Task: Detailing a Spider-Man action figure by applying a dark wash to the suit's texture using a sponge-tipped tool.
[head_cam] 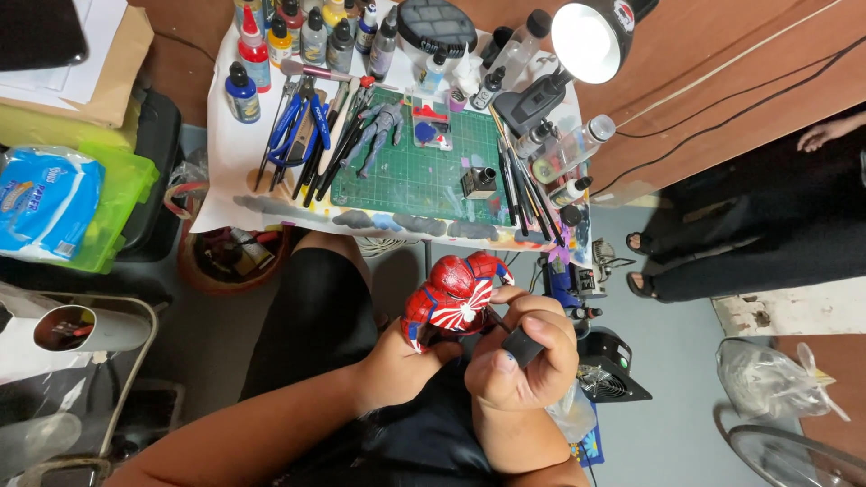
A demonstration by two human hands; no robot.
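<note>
Looks like a hobby painting corner in someone's home, basically a model-painting workstation. The small bench [236,171] has a green cutting mat [424,176] in the middle, a row of little paint bottles [307,36] along the back, and brushes and pliers [302,135] laid out on the left. A desk lamp [591,36] hangs over it, and there's a grey unpainted figure [377,131] lying on the mat. Paint smears run along the bench edge.

Figure torso [454,302] sits between left hand [397,365] and right hand [523,356], before the table [236,194]. Cutting mat [424,171] lies on table; bottles [307,36] behind it, pliers [298,126] left, lamp [591,36] right.
</note>
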